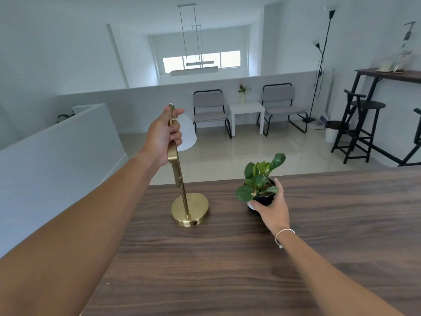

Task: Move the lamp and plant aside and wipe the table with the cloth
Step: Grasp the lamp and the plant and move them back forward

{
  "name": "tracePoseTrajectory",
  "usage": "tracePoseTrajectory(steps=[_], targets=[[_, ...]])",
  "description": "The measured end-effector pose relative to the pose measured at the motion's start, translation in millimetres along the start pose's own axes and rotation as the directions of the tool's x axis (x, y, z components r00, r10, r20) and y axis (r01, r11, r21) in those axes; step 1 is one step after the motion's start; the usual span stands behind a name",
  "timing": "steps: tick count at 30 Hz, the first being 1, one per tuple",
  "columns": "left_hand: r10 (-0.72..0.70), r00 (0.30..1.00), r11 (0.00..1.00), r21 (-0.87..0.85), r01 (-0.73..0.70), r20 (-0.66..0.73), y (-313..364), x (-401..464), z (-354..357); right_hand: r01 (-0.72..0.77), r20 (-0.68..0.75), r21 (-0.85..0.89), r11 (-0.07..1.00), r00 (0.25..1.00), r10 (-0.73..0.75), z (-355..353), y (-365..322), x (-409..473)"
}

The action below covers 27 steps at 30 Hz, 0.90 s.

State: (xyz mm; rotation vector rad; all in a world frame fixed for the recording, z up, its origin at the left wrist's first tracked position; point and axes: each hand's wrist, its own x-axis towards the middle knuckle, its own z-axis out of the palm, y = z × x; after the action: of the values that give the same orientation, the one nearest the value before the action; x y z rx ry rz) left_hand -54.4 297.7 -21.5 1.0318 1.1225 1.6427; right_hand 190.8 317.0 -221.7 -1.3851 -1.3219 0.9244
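Head view: left hand is gripping the upper stem of the brass lamp, its round base sitting on the dark wood counter near the far edge. Right hand is wrapping around the black pot of the small green plant, just right of the lamp.

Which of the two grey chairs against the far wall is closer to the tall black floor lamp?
The right-hand chair, beside the floor lamp; the other chair sits left of the small white table.
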Motion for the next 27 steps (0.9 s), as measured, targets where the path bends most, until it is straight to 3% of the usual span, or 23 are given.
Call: tracePoseTrajectory(steps=[18,27], targets=[[-0.017,0.995,0.996,-0.082,0.025,0.101,27.2,-104.0,-3.2,0.042,-0.002,-0.018,0.999,0.999,-0.042,-60.0,-17.2,-145.7],[0.018,1.000,0.998,-0.064,-0.017,0.024,33.1,-188.4,0.6,0.011,0.034,-0.028,1.000,0.999,-0.010,-93.8,3.1,-214.2]])
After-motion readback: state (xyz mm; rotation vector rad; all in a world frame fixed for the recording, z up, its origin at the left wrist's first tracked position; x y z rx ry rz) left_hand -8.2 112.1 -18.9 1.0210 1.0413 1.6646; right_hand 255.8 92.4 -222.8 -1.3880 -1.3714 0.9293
